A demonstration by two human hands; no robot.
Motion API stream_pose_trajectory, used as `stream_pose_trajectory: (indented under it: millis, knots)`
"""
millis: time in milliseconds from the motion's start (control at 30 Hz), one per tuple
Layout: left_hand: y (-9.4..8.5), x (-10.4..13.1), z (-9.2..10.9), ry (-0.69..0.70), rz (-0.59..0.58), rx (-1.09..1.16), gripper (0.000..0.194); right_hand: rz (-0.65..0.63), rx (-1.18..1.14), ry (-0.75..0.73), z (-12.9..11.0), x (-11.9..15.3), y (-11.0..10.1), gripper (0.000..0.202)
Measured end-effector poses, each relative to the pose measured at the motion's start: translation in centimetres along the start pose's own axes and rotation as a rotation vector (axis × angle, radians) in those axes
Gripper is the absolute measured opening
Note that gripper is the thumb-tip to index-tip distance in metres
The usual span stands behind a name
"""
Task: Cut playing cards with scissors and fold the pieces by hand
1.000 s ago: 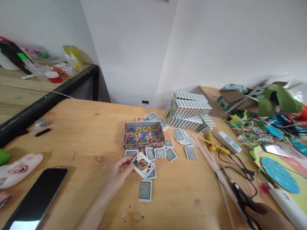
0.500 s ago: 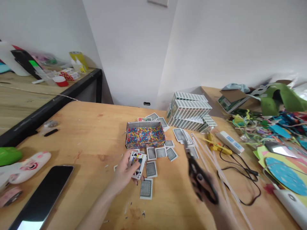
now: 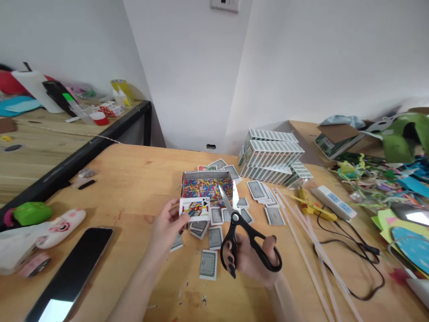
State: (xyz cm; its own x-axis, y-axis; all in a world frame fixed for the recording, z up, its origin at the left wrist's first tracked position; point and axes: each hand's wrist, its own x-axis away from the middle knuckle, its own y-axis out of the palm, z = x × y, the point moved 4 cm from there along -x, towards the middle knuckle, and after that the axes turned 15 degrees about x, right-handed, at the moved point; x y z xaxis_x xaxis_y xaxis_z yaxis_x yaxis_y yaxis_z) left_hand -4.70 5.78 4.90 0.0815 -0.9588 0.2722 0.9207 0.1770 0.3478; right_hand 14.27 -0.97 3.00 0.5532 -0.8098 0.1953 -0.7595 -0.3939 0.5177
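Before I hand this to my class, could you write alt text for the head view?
A person's left hand holds a playing card beside open scissors in the right hand; more cards lie around a patterned box on a wooden table.

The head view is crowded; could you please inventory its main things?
Table: one, brown, centre
Side table: one, brown and black, far left
Patterned box: one, multicoloured, table centre
Loose cards: many, mostly grey, around patterned box
Striped boxes: several, green and white, stacked back right
Power strip: one, white, right
Glue gun: one, yellow, beside power strip
Sticks: several, translucent, right
Phone: one, black, front left
Craft scraps: many, mixed colours, far right
Held card: one, mostly white, before patterned box
Scissors: one pair, black handles, right of held card
Left hand: one, on held card
Right hand: one, on scissors
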Motion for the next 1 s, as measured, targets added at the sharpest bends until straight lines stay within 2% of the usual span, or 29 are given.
stream_pose_trajectory:
  millis: [133, 333, 467, 633, 733, 833, 1000]
  knots:
    - [1.0, -0.3, -1.6, 0.017, 0.015, 0.133, 0.028, 0.032, 0.015, 0.010, 0.7, 0.5, -0.6, 0.078]
    - [0.9, 0.3, -3.1, -0.060, -0.055, 0.230, 0.031, 0.107, 0.064, -0.012, 2.1, 0.5, -1.0, 0.061]
    - [0.4, 0.4, -3.1, -0.046, -0.026, 0.221, 0.036, 0.261, 0.331, -0.043, 2.5, 0.6, -1.0, 0.053]
    - [1.1, 1.3, -2.2, 0.026, -0.038, 0.179, 0.028, 0.353, 0.762, -0.075, 1.7, 1.1, -0.5, 0.050]
    - [1.5, 1.7, -1.5, 0.076, -0.023, 0.177, 0.027, 0.354, 0.919, -0.084, 1.2, 1.4, -0.1, 0.051]
    - [1.5, 1.9, -1.1, 0.124, -0.012, 0.156, 0.031, 0.343, 0.959, -0.061, 0.9, 1.3, 0.1, 0.050]
    - [1.5, 2.2, -1.6, 0.169, -0.009, 0.036, 0.038, 0.285, 0.843, 0.007, 1.0, 1.0, 0.3, 0.048]
